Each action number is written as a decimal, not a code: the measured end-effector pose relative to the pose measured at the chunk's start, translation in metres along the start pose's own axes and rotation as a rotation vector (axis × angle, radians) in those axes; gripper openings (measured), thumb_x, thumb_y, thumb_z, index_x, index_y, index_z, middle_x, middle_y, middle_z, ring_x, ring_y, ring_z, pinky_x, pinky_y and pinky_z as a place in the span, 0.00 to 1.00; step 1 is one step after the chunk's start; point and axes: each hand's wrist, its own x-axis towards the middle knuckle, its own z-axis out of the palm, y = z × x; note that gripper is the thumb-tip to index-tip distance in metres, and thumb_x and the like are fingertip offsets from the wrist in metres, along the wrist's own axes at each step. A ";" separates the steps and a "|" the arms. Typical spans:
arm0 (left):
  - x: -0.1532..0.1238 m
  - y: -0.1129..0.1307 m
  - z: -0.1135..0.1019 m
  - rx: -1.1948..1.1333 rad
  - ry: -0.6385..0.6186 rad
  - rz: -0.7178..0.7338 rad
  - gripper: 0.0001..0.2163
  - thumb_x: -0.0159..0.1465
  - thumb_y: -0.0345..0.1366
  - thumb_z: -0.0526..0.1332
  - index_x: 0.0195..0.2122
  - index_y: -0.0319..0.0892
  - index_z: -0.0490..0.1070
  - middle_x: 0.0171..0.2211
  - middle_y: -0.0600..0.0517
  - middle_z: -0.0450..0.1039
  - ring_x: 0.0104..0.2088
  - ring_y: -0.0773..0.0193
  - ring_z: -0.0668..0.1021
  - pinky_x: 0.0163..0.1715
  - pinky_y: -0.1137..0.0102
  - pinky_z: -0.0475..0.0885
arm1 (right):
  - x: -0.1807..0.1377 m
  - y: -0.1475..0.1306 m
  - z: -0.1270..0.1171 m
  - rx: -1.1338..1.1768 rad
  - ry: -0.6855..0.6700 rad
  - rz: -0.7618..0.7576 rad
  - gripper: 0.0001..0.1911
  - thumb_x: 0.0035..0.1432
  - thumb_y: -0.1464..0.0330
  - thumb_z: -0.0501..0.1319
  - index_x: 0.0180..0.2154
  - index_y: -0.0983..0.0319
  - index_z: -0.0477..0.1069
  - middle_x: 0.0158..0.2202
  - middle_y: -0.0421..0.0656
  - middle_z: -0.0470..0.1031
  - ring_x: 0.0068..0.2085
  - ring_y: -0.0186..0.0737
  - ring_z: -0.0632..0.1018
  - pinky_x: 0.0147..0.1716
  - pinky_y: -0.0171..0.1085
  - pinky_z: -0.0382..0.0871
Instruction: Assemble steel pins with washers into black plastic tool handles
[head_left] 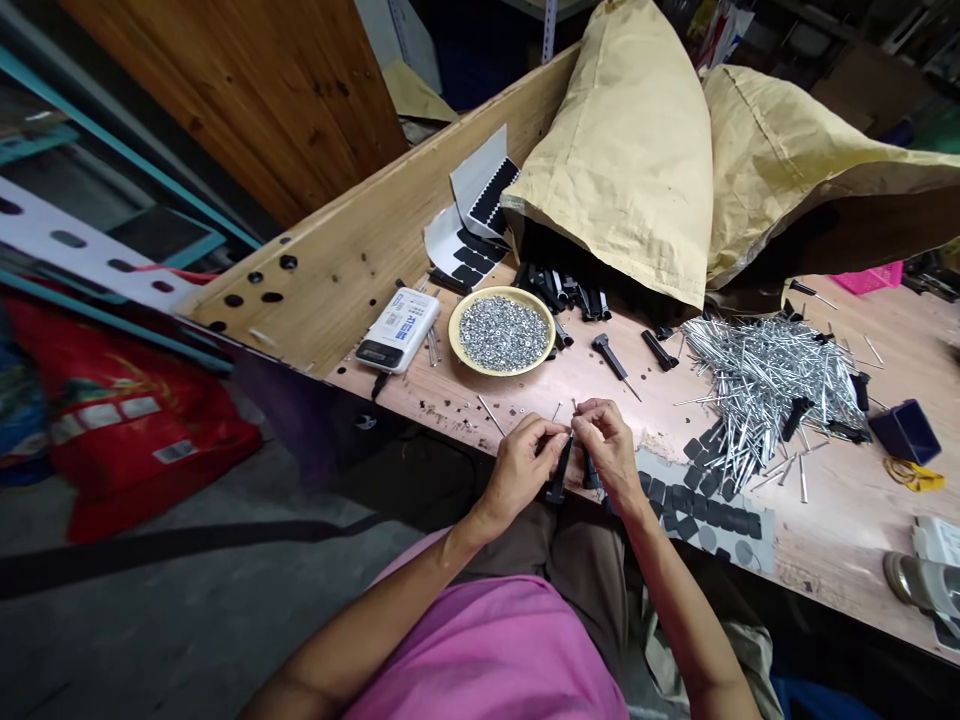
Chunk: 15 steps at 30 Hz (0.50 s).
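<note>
My left hand [523,462] is closed on a black plastic piece [559,478] that hangs down past the front edge of the wooden table [825,520]. My right hand [609,443] meets it, fingers pinched on a thin metal pin [574,405] at the top of that piece and holding another black piece [590,470]. Just beyond the hands stands a yellow bowl [502,333] full of small silver nuts. A heap of metal pins [765,385] lies to the right.
Two tan paper sacks [637,140] spill black plastic pieces [562,288] at the back. A white device [398,328] lies left of the bowl. A grey sheet of black pads [705,512] lies by my right wrist. A blue box [906,430] stands far right.
</note>
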 end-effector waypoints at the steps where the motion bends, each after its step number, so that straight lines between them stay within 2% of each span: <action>1: 0.000 0.000 0.000 -0.003 0.004 -0.007 0.07 0.59 0.38 0.59 0.29 0.40 0.72 0.28 0.54 0.67 0.19 0.73 0.69 0.18 0.77 0.66 | 0.000 0.000 0.000 -0.010 -0.006 -0.002 0.14 0.55 0.54 0.60 0.30 0.58 0.72 0.40 0.45 0.70 0.46 0.42 0.72 0.49 0.43 0.66; 4: 0.001 0.001 0.000 -0.023 0.003 -0.019 0.08 0.59 0.38 0.58 0.31 0.40 0.73 0.29 0.53 0.68 0.20 0.72 0.71 0.19 0.76 0.68 | 0.000 -0.001 0.002 -0.010 -0.054 0.002 0.13 0.58 0.56 0.57 0.37 0.56 0.73 0.46 0.46 0.68 0.48 0.41 0.72 0.48 0.42 0.67; 6: 0.002 0.001 0.000 0.004 0.006 -0.003 0.07 0.59 0.37 0.58 0.30 0.40 0.74 0.28 0.53 0.70 0.22 0.71 0.72 0.23 0.75 0.69 | 0.001 -0.001 0.004 -0.013 -0.044 0.002 0.13 0.58 0.56 0.57 0.33 0.58 0.73 0.44 0.46 0.69 0.48 0.42 0.72 0.48 0.41 0.67; 9: 0.004 0.000 0.002 0.079 0.025 0.022 0.06 0.58 0.34 0.59 0.28 0.40 0.74 0.28 0.51 0.73 0.27 0.67 0.75 0.29 0.74 0.71 | 0.002 -0.001 0.007 -0.040 0.014 0.001 0.15 0.54 0.55 0.61 0.24 0.59 0.66 0.38 0.44 0.69 0.45 0.42 0.72 0.47 0.42 0.67; 12: 0.012 -0.004 0.006 0.108 0.020 -0.023 0.05 0.57 0.33 0.60 0.29 0.41 0.75 0.29 0.50 0.77 0.31 0.63 0.77 0.33 0.71 0.71 | 0.003 0.002 0.004 -0.052 0.090 0.038 0.16 0.54 0.53 0.58 0.31 0.59 0.66 0.41 0.45 0.68 0.40 0.40 0.73 0.41 0.41 0.69; 15: 0.029 -0.012 0.010 0.173 -0.011 -0.120 0.05 0.57 0.33 0.61 0.30 0.40 0.76 0.30 0.49 0.79 0.30 0.63 0.78 0.32 0.71 0.71 | 0.003 0.009 -0.007 -0.130 0.246 0.131 0.18 0.56 0.52 0.55 0.39 0.60 0.65 0.41 0.45 0.68 0.32 0.36 0.71 0.34 0.40 0.70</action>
